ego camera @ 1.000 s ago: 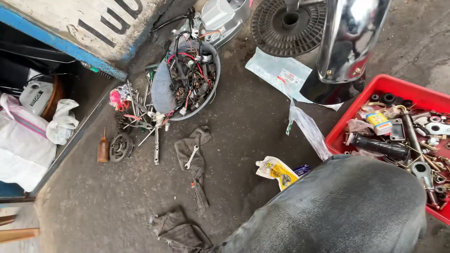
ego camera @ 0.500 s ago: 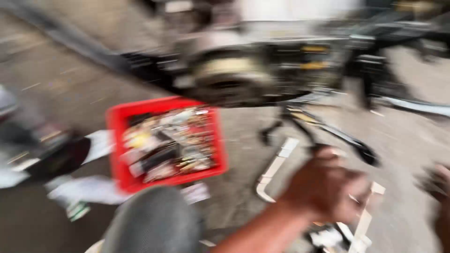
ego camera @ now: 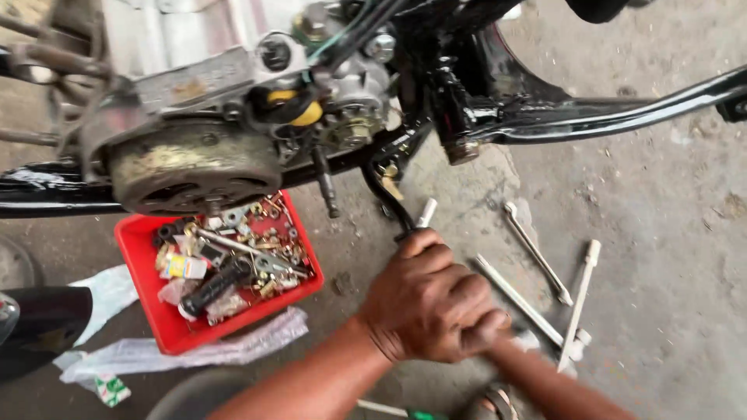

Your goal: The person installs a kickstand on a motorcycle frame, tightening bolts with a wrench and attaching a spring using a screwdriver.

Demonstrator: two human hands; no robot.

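Observation:
My left hand (ego camera: pixel 428 303) is closed in a fist around a black lever or tool with a silver tip (ego camera: pixel 426 211), just under the motorcycle engine (ego camera: pixel 194 155). My right forearm (ego camera: pixel 545 381) comes in from the lower right, and its hand is tucked under the left fist, mostly hidden. The gripped piece points up toward the black frame (ego camera: pixel 607 117) and the engine's lower mount. What the right hand's fingers are doing cannot be seen.
A red tray (ego camera: pixel 144 253) of bolts, nuts and a black grip sits on the concrete under the engine. Three long wrenches (ego camera: pixel 537 253) (ego camera: pixel 517 299) (ego camera: pixel 580 303) lie to the right. Crumpled plastic bags (ego camera: pixel 194 350) lie at the left.
The view has swung from scattered parts on the floor to the engine. My left hand, blurred in motion before, now holds still on the lever.

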